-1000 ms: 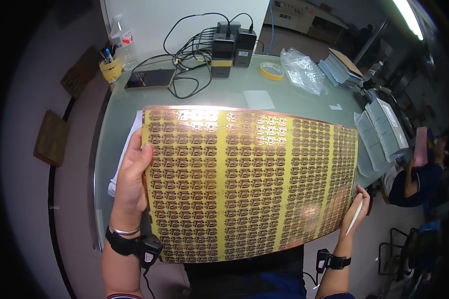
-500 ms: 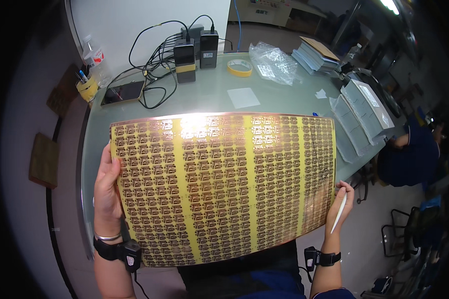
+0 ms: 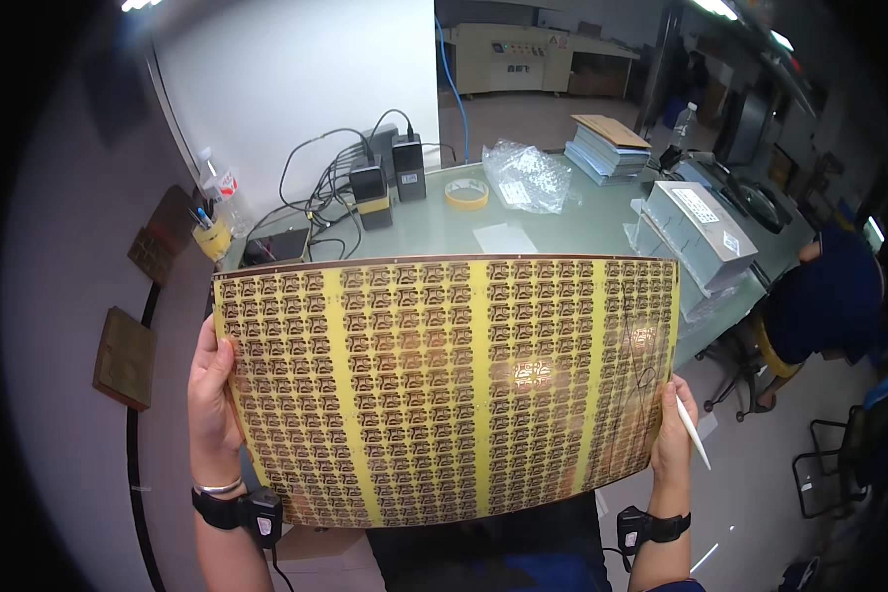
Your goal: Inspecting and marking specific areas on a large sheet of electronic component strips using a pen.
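Note:
A large yellow circuit board panel (image 3: 414, 395) with rows of copper-coloured patterns is held up in front of me, its face tilted toward me. My left hand (image 3: 213, 380) grips its left edge, thumb on the front face and fingers mostly hidden behind. On the opposite edge my right hand (image 3: 673, 429) is closed, also holding a slim white pointed stick (image 3: 693, 434) that slants downward outside the panel. Thin dark lines and a small loop run down the panel's right-hand strip. The panel covers the near part of the table.
On the glass-topped table (image 3: 434, 232) stand black devices with cables (image 3: 369, 187), a tape roll (image 3: 467, 194), clear plastic wrap (image 3: 528, 178), a stack of sheets (image 3: 610, 148) and a grey box (image 3: 705, 232). A bottle (image 3: 223, 192) is at left. Another person (image 3: 824, 301) bends at right.
The panel has tipped more upright, and its bright glare has shifted from the top edge to the right middle. The white stick's tip has swung outward to the right. My view has lifted.

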### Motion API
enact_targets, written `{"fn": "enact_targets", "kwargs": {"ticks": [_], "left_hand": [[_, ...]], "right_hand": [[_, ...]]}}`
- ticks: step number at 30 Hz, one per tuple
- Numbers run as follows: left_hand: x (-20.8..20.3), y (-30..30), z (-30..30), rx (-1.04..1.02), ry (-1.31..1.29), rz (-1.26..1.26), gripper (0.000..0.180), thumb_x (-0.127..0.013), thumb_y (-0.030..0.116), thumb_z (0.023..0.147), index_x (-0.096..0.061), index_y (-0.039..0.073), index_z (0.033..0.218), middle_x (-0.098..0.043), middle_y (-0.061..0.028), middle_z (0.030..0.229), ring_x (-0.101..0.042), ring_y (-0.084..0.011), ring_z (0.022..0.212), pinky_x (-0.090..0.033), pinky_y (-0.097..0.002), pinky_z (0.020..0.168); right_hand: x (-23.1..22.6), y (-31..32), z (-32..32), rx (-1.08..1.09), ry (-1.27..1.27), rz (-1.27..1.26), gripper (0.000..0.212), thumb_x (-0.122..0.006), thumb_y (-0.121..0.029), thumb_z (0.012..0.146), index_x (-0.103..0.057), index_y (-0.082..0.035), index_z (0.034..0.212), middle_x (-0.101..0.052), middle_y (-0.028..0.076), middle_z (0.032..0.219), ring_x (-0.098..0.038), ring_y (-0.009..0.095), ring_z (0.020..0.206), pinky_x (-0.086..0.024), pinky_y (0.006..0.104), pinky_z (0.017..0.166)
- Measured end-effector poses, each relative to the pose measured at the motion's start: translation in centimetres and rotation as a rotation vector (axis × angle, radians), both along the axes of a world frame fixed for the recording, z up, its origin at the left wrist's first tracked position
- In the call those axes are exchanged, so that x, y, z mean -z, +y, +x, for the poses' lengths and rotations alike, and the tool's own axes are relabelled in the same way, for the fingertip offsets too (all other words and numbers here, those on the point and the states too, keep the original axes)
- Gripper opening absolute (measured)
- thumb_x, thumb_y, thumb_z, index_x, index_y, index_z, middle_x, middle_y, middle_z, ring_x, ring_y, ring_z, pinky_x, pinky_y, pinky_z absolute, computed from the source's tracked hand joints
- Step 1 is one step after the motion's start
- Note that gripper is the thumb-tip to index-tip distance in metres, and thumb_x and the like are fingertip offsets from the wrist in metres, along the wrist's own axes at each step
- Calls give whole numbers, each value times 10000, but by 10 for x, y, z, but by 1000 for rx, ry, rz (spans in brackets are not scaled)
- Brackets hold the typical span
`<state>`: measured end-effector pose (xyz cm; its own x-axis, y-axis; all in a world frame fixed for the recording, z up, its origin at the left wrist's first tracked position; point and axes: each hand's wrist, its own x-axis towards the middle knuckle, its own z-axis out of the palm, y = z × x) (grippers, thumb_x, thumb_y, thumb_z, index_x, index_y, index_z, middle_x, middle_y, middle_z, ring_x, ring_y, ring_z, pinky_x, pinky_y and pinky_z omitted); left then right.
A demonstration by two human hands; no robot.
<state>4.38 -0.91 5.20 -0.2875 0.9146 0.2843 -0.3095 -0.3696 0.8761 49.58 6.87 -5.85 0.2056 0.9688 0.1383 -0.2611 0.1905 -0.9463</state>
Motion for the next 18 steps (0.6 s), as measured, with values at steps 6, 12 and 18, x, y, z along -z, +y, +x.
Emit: {"fn": "enact_targets", "kwargs": {"ticks": [6, 12, 18], "left_hand": [[-16, -15, 18, -29, 25, 72, 258, -428, 122, 936, -412, 19, 1172, -582, -133, 1084, -619, -184, 942, -555, -314, 779], [-36, -35, 29, -205, 255, 200, 192, -485, 133, 922, -457, 50, 1093, -595, -70, 1045, -597, -135, 912, -497, -284, 836], [-51, -61, 26, -304, 681, 803, 193, -622, 201, 828, -483, 130, 941, -420, -139, 1281, -417, -262, 1221, -367, -399, 1044]], "right_hand": [[3, 3, 17, -28, 108, 61, 244, -538, -223, 911, -526, -9, 1027, -605, 45, 915, -563, 93, 818, -459, 228, 752], [-16, -1, 21, -1, 184, 180, 208, -538, -211, 909, -512, -42, 1028, -593, 46, 963, -555, 105, 858, -457, 241, 773], [-48, 13, 24, -382, 487, 832, 315, -547, -200, 864, -451, -46, 1122, -371, 181, 1327, -363, 307, 1257, -468, 503, 924]]}}
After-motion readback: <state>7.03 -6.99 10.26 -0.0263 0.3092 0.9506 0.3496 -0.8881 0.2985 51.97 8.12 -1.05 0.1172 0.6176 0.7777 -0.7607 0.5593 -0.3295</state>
